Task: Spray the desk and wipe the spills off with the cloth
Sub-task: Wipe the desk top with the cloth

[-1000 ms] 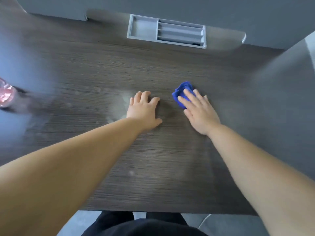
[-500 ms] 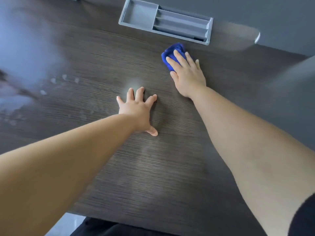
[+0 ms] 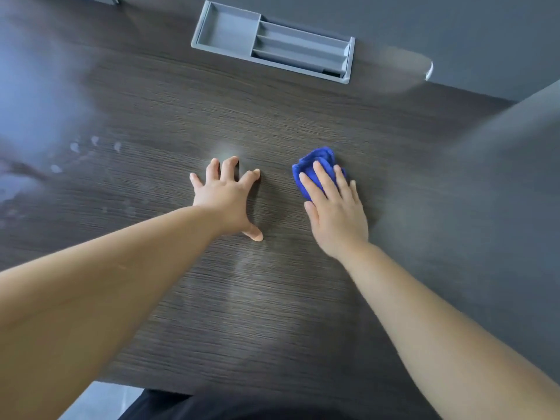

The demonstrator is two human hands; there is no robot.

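Observation:
A bunched blue cloth (image 3: 313,160) lies on the dark wood-grain desk (image 3: 272,313) right of centre. My right hand (image 3: 335,207) presses flat on it with straight fingers; only the cloth's far end shows. My left hand (image 3: 228,197) rests spread on the bare desk just left of the cloth, fingers apart, holding nothing. Pale droplets and wet smears (image 3: 75,147) sit on the desk's left side. A faint wet patch (image 3: 225,151) glints just beyond my left fingertips. No spray bottle is in view.
A grey recessed tray (image 3: 230,28) with several compartments sits in the desk's far edge. A grey partition (image 3: 424,31) runs along the back and a grey panel (image 3: 515,177) on the right. The desk's near edge is by my body.
My right hand has pulled the cloth back from near the grey tray toward me, level with my left hand. My left hand has stayed planted on the desk.

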